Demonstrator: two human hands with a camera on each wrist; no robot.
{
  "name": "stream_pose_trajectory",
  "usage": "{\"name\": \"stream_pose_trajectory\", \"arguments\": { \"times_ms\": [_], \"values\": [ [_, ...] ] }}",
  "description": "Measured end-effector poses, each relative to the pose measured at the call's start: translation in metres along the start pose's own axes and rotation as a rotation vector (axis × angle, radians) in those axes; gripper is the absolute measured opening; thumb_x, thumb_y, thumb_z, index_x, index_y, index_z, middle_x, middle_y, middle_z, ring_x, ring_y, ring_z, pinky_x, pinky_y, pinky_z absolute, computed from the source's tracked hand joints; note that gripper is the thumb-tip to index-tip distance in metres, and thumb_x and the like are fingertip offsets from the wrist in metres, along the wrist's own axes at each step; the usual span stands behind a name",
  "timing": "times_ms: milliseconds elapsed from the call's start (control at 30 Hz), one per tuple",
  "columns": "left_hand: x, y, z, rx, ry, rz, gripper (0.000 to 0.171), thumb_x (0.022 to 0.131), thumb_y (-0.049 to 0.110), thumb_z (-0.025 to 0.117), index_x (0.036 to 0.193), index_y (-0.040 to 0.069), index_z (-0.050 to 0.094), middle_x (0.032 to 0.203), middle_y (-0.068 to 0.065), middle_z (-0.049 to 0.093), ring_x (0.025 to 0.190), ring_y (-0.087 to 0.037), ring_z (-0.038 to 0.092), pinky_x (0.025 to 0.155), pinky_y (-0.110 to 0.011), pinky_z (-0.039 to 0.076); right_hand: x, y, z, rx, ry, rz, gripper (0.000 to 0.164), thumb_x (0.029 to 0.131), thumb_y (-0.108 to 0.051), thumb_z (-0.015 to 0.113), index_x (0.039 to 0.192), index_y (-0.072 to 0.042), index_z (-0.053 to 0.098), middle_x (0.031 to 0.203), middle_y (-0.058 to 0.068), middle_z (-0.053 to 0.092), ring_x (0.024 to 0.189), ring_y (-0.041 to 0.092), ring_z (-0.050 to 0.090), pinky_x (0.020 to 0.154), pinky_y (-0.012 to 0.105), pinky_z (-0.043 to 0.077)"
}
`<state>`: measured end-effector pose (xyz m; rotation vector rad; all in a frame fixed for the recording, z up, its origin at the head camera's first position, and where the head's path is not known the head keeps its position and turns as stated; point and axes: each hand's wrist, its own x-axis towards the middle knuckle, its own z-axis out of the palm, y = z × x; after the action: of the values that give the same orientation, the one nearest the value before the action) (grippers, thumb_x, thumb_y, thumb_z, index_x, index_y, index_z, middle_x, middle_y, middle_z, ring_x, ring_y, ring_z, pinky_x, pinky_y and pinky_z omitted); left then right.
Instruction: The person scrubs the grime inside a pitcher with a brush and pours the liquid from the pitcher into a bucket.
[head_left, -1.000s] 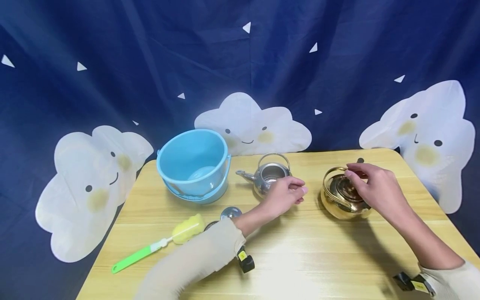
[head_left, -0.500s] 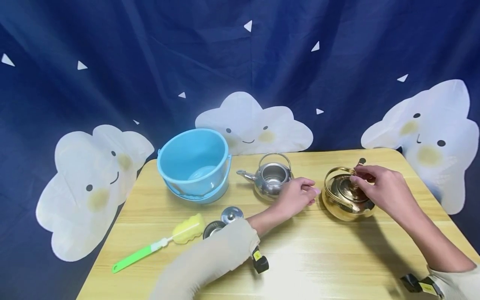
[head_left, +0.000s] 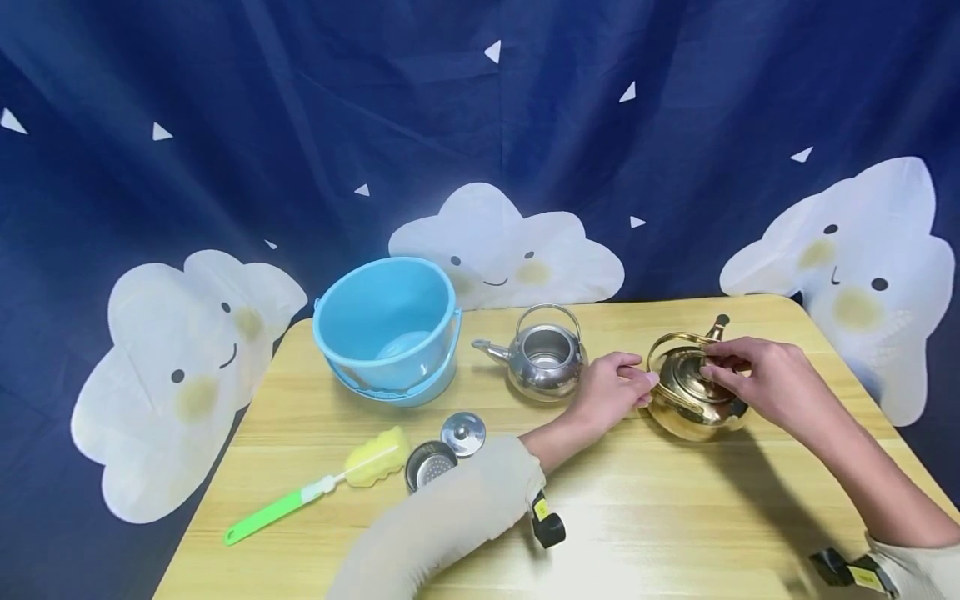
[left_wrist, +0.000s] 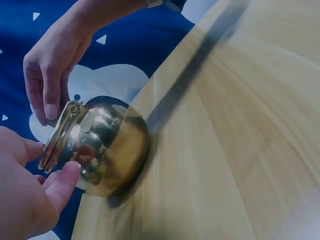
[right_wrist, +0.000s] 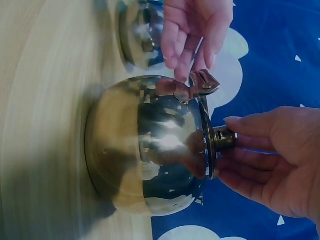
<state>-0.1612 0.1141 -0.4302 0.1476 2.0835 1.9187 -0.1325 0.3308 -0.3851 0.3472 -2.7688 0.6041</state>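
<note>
On the right side of the table stands a gold teapot with its lid on and its dark-tipped spout pointing to the back. My right hand pinches the knob of that lid between thumb and fingers. At the teapot's left side, my left hand has its fingertips right at the raised handle, thumb and fingers apart around it. Just left of that hand, a silver teapot sits lidless with its handle up.
A light blue bucket stands at the back left. In front of it lie a silver lid, a metal strainer and a yellow sponge brush with a green handle. A dark blue curtain hangs behind the table.
My left hand has moved right, from in front of the silver teapot to the gold teapot's handle. The gold teapot has turned slightly, its spout showing more, while my right hand stays at the lid.
</note>
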Motion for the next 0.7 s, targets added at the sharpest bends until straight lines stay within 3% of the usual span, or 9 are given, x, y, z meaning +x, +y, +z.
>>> {"name": "stream_pose_trajectory", "arguments": {
  "times_ms": [167,233,333,467,700],
  "values": [
    [0.004,-0.001,0.008,-0.159,0.031,-0.037,0.044,0.089,0.002,0.078,0.13,-0.003,0.065,0.09,-0.001,0.068,0.079,-0.027,0.077,0.071,-0.027,0.066,-0.002,0.003,0.001,-0.001,-0.006,-0.032,0.03,0.083,-0.011,0.085,0.111,-0.004,0.078,0.096,0.019,0.08,0.088,0.041,0.076,0.074,0.055,0.059],
    [0.005,-0.001,0.011,-0.211,0.042,-0.048,0.043,0.088,-0.002,0.077,0.129,-0.002,0.066,0.092,-0.003,0.068,0.08,-0.032,0.077,0.07,-0.029,0.067,-0.003,0.004,0.002,-0.008,-0.005,-0.049,0.033,0.081,-0.009,0.086,0.113,-0.003,0.078,0.1,0.022,0.079,0.089,0.042,0.075,0.074,0.059,0.058],
    [0.006,-0.001,0.013,-0.286,0.049,-0.064,0.039,0.087,-0.007,0.075,0.126,-0.002,0.068,0.092,-0.006,0.068,0.078,-0.035,0.077,0.069,-0.03,0.067,-0.003,0.005,0.004,-0.027,-0.006,-0.068,0.035,0.08,-0.008,0.086,0.114,-0.003,0.077,0.1,0.023,0.079,0.084,0.038,0.075,0.068,0.052,0.058],
    [0.007,-0.002,0.013,-0.343,0.052,-0.082,0.037,0.087,-0.012,0.073,0.123,-0.004,0.07,0.09,-0.008,0.067,0.068,-0.023,0.071,0.068,-0.028,0.066,-0.003,0.006,0.005,-0.046,-0.002,-0.089,0.036,0.079,-0.007,0.087,0.114,-0.003,0.077,0.1,0.023,0.079,0.08,0.031,0.074,0.063,0.041,0.054],
    [0.007,-0.004,0.007,-0.316,0.039,-0.086,0.037,0.086,-0.011,0.072,0.122,-0.003,0.071,0.09,-0.012,0.071,0.064,-0.015,0.066,0.067,-0.024,0.065,-0.004,0.004,0.007,-0.042,0.006,-0.128,0.038,0.077,-0.007,0.088,0.113,-0.004,0.077,0.097,0.019,0.08,0.08,0.029,0.075,0.061,0.038,0.056]
  ]
}}
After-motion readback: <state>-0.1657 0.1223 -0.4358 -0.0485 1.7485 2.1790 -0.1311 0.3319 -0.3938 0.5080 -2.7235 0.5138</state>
